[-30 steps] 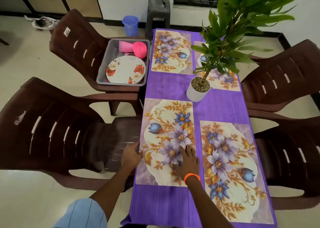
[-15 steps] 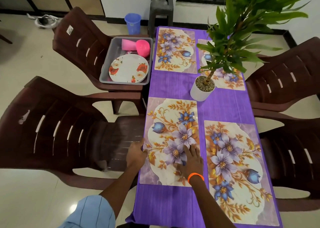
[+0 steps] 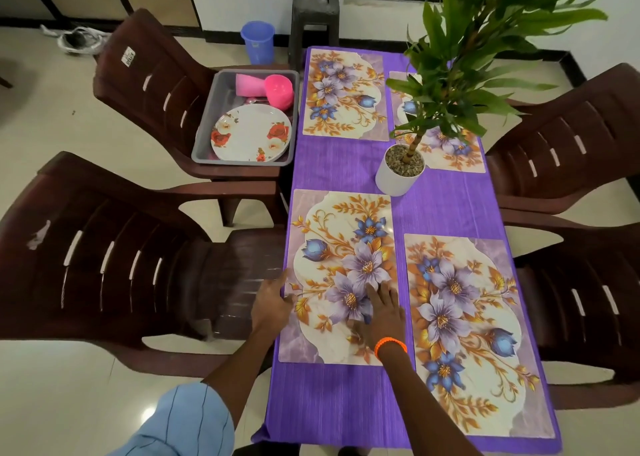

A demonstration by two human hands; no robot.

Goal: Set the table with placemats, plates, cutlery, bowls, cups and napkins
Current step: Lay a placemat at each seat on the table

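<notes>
While both hands sit on the near-left placemat (image 3: pixel 341 275), neither grips it: right hand (image 3: pixel 381 313) lies flat on top, fingers straight, pressing on the purple flower print; left hand (image 3: pixel 272 305) is at the mat's left edge, fingers relaxed and touching the edge, thumb side hard to read. Orange band (image 3: pixel 389 345) on the right wrist.

Table (image 3: pixel 346 403) has a purple cloth and four floral placemats: near-left under the hands, near-right placemat (image 3: pixel 467 334) just beside it, far-left placemat (image 3: pixel 344 95), far-right placemat (image 3: pixel 446 147) partly hidden by the potted plant (image 3: pixel 400 171), whose white pot stands mid-table touching that mat's corner.

Grey tray (image 3: pixel 204 133) rests on the far-left chair (image 3: pixel 149 85), beside the table. In it: stack of rose-print plates (image 3: pixel 251 133), pink bowl (image 3: pixel 278 90), pink cup (image 3: pixel 247 85) lying on its side, some cutlery between them, too small to detail.

Blue bucket (image 3: pixel 258 42) and dark stool (image 3: pixel 315 9) on the floor past the table's far end.
</notes>
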